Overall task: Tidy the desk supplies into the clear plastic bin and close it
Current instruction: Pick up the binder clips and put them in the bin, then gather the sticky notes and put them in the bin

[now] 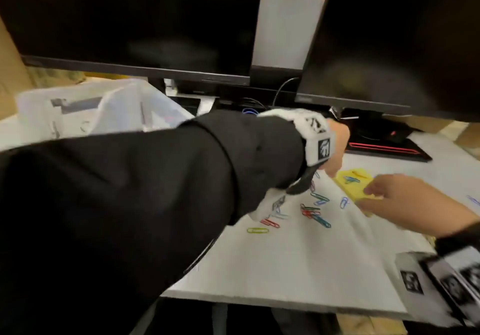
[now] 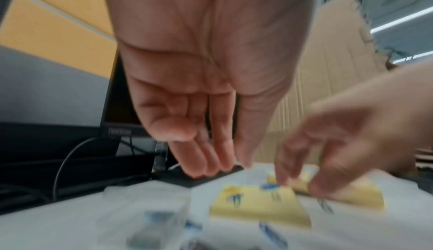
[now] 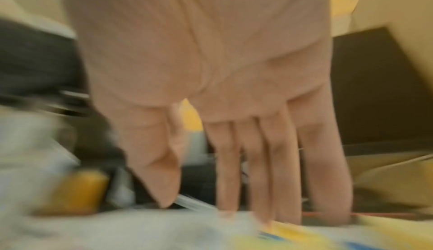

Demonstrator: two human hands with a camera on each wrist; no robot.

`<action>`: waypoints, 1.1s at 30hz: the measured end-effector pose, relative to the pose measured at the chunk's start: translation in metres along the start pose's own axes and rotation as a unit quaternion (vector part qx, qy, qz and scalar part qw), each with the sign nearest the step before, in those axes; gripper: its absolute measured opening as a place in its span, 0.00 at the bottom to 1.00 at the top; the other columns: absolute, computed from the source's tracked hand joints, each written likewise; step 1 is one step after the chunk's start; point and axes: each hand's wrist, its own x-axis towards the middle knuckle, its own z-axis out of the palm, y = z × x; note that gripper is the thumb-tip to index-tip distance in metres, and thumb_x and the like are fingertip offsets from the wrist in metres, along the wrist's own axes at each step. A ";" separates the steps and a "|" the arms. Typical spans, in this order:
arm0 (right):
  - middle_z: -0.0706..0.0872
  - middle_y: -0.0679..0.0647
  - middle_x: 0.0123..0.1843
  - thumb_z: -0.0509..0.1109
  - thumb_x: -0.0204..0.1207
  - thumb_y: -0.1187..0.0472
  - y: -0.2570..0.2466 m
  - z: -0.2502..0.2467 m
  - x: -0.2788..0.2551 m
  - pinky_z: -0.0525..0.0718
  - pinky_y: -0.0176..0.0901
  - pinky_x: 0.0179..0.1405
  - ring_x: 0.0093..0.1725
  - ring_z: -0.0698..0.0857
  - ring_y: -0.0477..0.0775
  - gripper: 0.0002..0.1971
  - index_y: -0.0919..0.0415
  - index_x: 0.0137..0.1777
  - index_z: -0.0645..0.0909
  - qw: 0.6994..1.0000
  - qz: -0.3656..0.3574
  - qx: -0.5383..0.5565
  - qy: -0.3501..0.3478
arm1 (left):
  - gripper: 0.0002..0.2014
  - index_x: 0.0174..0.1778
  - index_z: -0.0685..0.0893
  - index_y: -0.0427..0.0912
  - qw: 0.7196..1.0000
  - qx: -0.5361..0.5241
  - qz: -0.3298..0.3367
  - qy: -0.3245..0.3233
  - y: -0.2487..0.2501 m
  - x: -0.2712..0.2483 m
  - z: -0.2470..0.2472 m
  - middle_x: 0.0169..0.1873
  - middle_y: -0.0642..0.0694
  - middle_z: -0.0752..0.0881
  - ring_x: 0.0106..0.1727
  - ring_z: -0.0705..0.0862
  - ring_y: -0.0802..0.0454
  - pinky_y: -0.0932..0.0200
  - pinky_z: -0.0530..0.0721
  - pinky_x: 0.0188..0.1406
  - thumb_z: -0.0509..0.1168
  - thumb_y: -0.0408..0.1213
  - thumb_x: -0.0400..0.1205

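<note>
The yellow sticky-note pad [image 1: 355,186] lay on the white surface [image 1: 285,256] at about three o'clock, with coloured paper clips [image 1: 314,212] on it and strewn beside it. The right hand [image 1: 400,202] touched its near edge with straight, relaxed fingers; the left hand [image 1: 335,150] hung loose and empty above the far corner. The clear plastic bin [image 1: 85,111] sat at ten o'clock. Pinching the pad flat from both edges would probably keep the clips from sliding off.

"ThinkVision" legible on monitor bezel [image 2: 119,130]; other markings too blurred.
</note>
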 end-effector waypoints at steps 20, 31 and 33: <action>0.78 0.62 0.63 0.80 0.64 0.53 0.029 -0.013 0.038 0.72 0.41 0.44 0.61 0.78 0.61 0.38 0.68 0.71 0.70 0.973 0.209 -0.028 -0.093 | 0.25 0.31 0.71 0.41 0.994 -0.048 -0.067 -0.070 0.024 0.039 0.050 0.28 0.48 0.71 0.37 0.76 0.49 0.61 0.73 0.33 0.69 0.60 0.72; 0.80 0.60 0.56 0.80 0.60 0.45 0.018 -0.009 0.040 0.74 0.46 0.45 0.54 0.78 0.60 0.36 0.68 0.61 0.76 0.971 0.144 0.184 0.046 | 0.26 0.22 0.74 0.42 0.967 -0.202 -0.151 -0.046 -0.011 0.026 0.009 0.19 0.48 0.77 0.25 0.75 0.50 0.61 0.76 0.34 0.75 0.60 0.65; 0.84 0.61 0.52 0.80 0.60 0.45 0.013 -0.009 0.041 0.75 0.46 0.42 0.50 0.80 0.60 0.31 0.69 0.55 0.81 0.960 0.099 0.242 0.098 | 0.27 0.19 0.72 0.43 0.969 -0.185 -0.160 -0.028 -0.018 0.021 -0.005 0.13 0.51 0.76 0.23 0.74 0.51 0.61 0.75 0.32 0.75 0.61 0.64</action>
